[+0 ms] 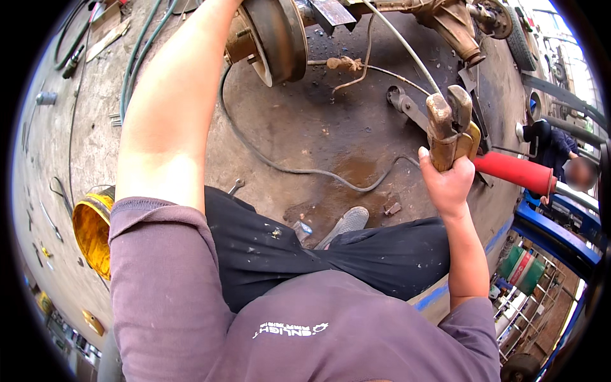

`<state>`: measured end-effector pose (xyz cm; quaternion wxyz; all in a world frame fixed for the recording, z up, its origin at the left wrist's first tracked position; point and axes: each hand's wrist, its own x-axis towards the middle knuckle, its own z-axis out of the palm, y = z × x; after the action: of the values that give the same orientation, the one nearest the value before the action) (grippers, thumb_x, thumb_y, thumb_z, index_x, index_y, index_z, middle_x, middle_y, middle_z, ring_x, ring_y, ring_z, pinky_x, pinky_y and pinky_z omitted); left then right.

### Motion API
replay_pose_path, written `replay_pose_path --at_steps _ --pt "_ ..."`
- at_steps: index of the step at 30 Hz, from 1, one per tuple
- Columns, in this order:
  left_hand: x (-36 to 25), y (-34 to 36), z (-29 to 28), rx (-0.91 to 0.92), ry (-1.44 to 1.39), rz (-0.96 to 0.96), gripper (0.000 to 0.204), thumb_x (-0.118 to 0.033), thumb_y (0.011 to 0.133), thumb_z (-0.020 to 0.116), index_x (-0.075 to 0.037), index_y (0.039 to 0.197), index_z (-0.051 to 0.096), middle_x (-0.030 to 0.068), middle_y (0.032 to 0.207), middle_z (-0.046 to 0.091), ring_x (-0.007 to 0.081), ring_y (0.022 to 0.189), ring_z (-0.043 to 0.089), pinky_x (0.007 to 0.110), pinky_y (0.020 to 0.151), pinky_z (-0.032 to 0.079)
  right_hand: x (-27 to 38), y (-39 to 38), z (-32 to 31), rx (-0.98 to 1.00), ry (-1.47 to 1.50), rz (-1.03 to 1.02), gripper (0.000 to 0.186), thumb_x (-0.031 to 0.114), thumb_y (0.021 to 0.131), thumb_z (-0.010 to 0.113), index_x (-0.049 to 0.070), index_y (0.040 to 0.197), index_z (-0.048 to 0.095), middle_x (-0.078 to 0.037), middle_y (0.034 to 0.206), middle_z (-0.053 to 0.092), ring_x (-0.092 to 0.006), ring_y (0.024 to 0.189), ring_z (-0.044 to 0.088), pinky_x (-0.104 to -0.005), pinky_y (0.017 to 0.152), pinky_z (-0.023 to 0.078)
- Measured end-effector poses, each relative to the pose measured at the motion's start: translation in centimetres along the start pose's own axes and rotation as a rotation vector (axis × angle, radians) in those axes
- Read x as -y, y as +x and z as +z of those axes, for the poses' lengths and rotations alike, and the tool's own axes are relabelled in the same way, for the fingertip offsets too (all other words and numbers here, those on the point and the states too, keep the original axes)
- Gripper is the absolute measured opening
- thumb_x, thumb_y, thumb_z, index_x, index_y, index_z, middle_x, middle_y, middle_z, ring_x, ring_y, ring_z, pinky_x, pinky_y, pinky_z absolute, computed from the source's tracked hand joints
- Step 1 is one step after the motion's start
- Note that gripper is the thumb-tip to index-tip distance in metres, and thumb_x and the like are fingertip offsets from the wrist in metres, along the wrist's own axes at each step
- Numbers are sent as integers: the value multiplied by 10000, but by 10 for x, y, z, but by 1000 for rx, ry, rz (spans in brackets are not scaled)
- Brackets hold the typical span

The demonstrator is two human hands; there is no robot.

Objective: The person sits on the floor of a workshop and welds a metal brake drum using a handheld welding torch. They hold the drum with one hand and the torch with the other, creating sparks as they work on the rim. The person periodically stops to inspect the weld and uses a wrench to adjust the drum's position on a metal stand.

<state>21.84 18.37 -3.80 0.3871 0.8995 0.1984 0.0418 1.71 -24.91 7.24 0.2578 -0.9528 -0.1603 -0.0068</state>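
Note:
My left forearm (162, 121) reaches up to the top edge, where the hand is out of view. It passes beside a rusty brake drum (283, 44) on a rusty axle assembly (439, 25). At the right, my right hand (445, 184) is closed on a large, worn metal tool (445, 134) with two thick jaws and a yellowish body, held upright. A thin pale line runs down behind the jaws. Close beside that hand lies a red cylinder (512, 170) with a silver shaft.
A yellow bucket (95, 232) is by my left side. Hoses (299, 170) snake over the stained concrete (280, 127). Another person (554, 146) in dark clothing crouches at the right, near blue steel beams (554, 232). A metal linkage (407, 105) lies beyond my right hand.

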Motion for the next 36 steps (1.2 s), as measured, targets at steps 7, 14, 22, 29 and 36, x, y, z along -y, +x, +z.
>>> replay_pose_path --at_steps 7,14,22,29,36 --pt "14 27 0 119 -96 25 363 -393 759 688 -57 877 756 115 855 745 240 799 700 364 754 538 25 -11 52 -45 70 56 241 108 815 802 -6 1010 716 -110 842 718 -207 729 682 -340 718 538" --pt "-8 -2 -7 41 21 36 436 -415 762 646 -88 1030 753 156 1003 750 286 940 712 386 855 543 10 -35 113 -124 -6 65 213 110 792 791 26 975 721 -147 864 733 -327 765 723 -382 707 565" --pt "-6 -1 -15 52 -39 -1 427 -426 744 671 -100 999 774 143 984 756 274 949 713 373 866 538 1 -29 182 -173 -136 122 209 159 732 797 27 865 705 -207 784 691 -404 713 684 -441 648 562" --pt "-8 2 -8 69 0 -2 424 -434 738 673 -94 969 781 144 964 758 268 938 716 369 848 543 -11 -26 200 -177 -155 134 334 215 725 809 -9 915 650 -220 774 683 -414 717 688 -457 672 574" --pt "-8 -3 -12 -5 -37 -32 453 -446 733 679 -105 1017 768 157 1019 760 284 973 719 384 881 546 -8 -17 201 -162 -200 115 333 234 748 815 -7 906 650 -214 760 681 -407 707 689 -451 660 571"
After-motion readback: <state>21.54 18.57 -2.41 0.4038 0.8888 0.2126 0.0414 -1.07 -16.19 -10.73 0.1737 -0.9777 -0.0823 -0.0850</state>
